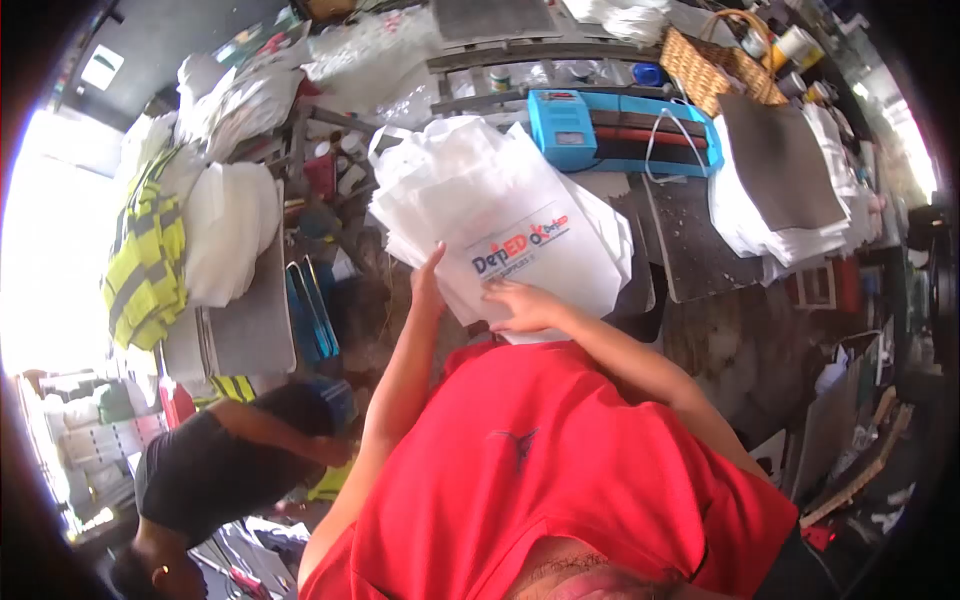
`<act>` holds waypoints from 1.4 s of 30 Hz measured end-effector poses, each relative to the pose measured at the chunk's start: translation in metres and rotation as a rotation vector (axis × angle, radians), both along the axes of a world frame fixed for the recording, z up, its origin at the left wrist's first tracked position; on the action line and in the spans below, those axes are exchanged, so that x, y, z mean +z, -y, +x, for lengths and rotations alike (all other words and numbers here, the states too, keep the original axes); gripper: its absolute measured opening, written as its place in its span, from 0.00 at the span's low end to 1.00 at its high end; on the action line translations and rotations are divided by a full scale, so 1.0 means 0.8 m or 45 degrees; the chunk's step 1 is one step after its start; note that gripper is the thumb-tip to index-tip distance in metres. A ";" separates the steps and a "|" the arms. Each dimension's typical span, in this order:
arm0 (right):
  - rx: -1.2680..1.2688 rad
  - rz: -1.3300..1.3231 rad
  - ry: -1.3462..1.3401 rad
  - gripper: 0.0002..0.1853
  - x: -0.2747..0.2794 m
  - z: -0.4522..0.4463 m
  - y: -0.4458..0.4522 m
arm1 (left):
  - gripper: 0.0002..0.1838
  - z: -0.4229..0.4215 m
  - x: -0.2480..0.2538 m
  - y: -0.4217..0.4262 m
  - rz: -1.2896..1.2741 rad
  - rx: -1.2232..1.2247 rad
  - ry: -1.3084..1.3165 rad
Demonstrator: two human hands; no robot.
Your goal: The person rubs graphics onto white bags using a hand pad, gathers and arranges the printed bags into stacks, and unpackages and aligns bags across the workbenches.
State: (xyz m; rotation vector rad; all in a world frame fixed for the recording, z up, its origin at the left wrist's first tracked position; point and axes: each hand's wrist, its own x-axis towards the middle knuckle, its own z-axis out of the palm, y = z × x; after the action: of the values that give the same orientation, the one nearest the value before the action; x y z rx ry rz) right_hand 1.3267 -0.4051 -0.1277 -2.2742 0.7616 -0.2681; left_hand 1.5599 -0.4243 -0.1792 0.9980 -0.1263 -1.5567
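A stack of white fabric bags lies in front of me, its sheets fanned out at the edges. The top bag carries a red and blue "DepED" print. At the stack's near left edge, my left hand grips the side of the bags, with some fingers hidden behind it. My right hand rests on the top bag just below the print, fingers stretched out over the fabric.
Beyond the bags sits a blue heat sealer. To the right, a dark board tops white sheets, near a wicker basket. Bag piles and yellow vests stand left. A person in black bends at lower left.
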 end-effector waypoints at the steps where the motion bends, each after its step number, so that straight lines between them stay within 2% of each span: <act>1: 0.017 0.007 -0.001 0.31 0.019 -0.010 0.003 | 0.28 0.000 -0.005 0.002 0.004 -0.026 -0.139; 3: -0.255 0.643 -0.010 0.26 0.061 -0.034 0.019 | 0.27 -0.002 -0.006 0.000 0.054 -0.032 -0.235; 5: -0.619 0.651 0.230 0.19 0.042 -0.072 0.034 | 0.27 -0.007 -0.018 -0.001 0.116 -0.058 -0.331; 6: -0.766 0.443 0.290 0.18 0.017 -0.101 0.049 | 0.27 -0.008 -0.034 0.000 0.107 -0.086 -0.323; 7: -1.010 0.232 0.166 0.17 0.028 -0.127 0.056 | 0.26 -0.008 -0.044 0.001 0.093 -0.109 -0.314; 8: -1.169 -0.067 0.146 0.19 0.004 -0.162 0.069 | 0.26 -0.011 -0.039 -0.001 0.103 -0.107 -0.317; 9: -1.394 -0.215 -0.014 0.24 -0.005 -0.191 0.078 | 0.26 -0.016 -0.027 -0.002 0.097 -0.103 -0.277; 10: -1.545 -0.193 -0.190 0.27 -0.004 -0.214 0.081 | 0.26 -0.019 -0.021 -0.003 0.090 -0.098 -0.236; 11: -1.567 -0.111 -0.292 0.35 0.006 -0.230 0.077 | 0.26 -0.018 -0.031 -0.002 0.099 -0.094 -0.239; 13: -1.717 0.625 -0.224 0.42 0.037 -0.236 0.060 | 0.26 -0.016 -0.047 0.001 0.159 -0.033 -0.227; 14: -1.618 0.865 -0.296 0.45 0.014 -0.255 0.056 | 0.26 -0.016 -0.054 0.002 0.166 -0.032 -0.229; 15: -1.618 0.867 -0.302 0.45 0.004 -0.257 0.051 | 0.26 -0.016 -0.060 0.003 0.176 -0.010 -0.191; 17: -1.318 1.344 -0.114 0.43 0.002 -0.254 0.035 | 0.26 -0.015 -0.067 0.004 0.190 0.021 -0.155; 18: -1.411 1.219 -0.005 0.33 -0.003 -0.245 0.026 | 0.26 -0.014 -0.071 0.005 0.180 0.019 -0.165; 19: -1.403 1.221 -0.011 0.33 -0.010 -0.244 0.028 | 0.25 -0.013 -0.073 0.003 0.168 0.017 -0.175; 21: -1.437 0.888 -0.190 0.29 -0.046 -0.246 0.035 | 0.26 -0.020 -0.038 -0.003 0.149 -0.043 -0.274; 22: -1.524 0.720 -0.064 0.18 -0.063 -0.243 0.032 | 0.26 -0.023 -0.022 -0.005 0.118 -0.095 -0.369; 23: -1.526 0.522 -0.116 0.20 -0.107 -0.258 0.040 | 0.26 -0.024 -0.035 -0.007 0.035 -0.089 -0.366; 24: -1.553 0.344 -0.131 0.20 -0.107 -0.253 0.044 | 0.26 -0.028 -0.020 -0.010 -0.010 -0.089 -0.311; 25: -1.581 0.162 -0.138 0.21 -0.103 -0.245 0.046 | 0.26 -0.028 -0.034 -0.007 0.003 -0.099 -0.351; 26: -1.601 0.189 -0.057 0.22 -0.105 -0.243 0.052 | 0.26 -0.037 -0.004 -0.010 0.071 -0.084 -0.353; 27: -1.632 0.218 0.019 0.23 -0.105 -0.242 0.055 | 0.28 -0.035 -0.030 -0.006 -0.010 -0.149 -0.432; 28: -1.612 0.514 0.022 0.25 -0.091 -0.243 0.059 | 0.26 -0.038 -0.043 -0.003 0.021 -0.104 -0.430; 30: -1.552 0.596 0.029 0.26 -0.062 -0.236 0.058 | 0.25 -0.038 -0.069 0.002 0.036 -0.067 -0.426; 32: -1.560 0.713 -0.018 0.27 -0.051 -0.230 0.058 | 0.23 -0.039 -0.086 0.009 0.157 0.094 -0.140; 33: -1.582 0.700 -0.005 0.27 -0.052 -0.232 0.053 | 0.23 -0.042 -0.087 0.009 0.144 0.070 -0.142; 35: -1.620 0.505 -0.052 0.28 -0.054 -0.233 0.047 | 0.23 -0.038 -0.069 0.010 0.142 0.059 -0.359; 37: -1.527 0.441 0.079 0.30 -0.074 -0.254 0.042 | 0.24 -0.045 -0.049 0.011 0.097 0.084 -0.344; 39: -1.512 0.842 0.218 0.30 -0.073 -0.261 0.040 | 0.26 -0.043 -0.008 0.004 0.046 0.127 -0.223; 40: -1.521 1.013 0.438 0.31 -0.098 -0.274 0.040 | 0.28 -0.043 0.013 0.003 0.008 0.159 -0.080; 41: -1.585 1.161 0.360 0.36 -0.091 -0.281 0.041 | 0.28 -0.037 0.026 0.005 0.004 0.188 -0.073; 42: -1.605 1.205 0.431 0.37 -0.088 -0.284 0.043 | 0.29 -0.030 0.041 0.009 0.022 0.203 0.195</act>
State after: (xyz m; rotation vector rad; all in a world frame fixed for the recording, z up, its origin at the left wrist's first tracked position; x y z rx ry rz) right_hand 1.0996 -0.4396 -0.1977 -0.6403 1.5981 -0.6505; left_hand 1.5357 -0.4317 -0.1467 1.1137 -0.1364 -1.3384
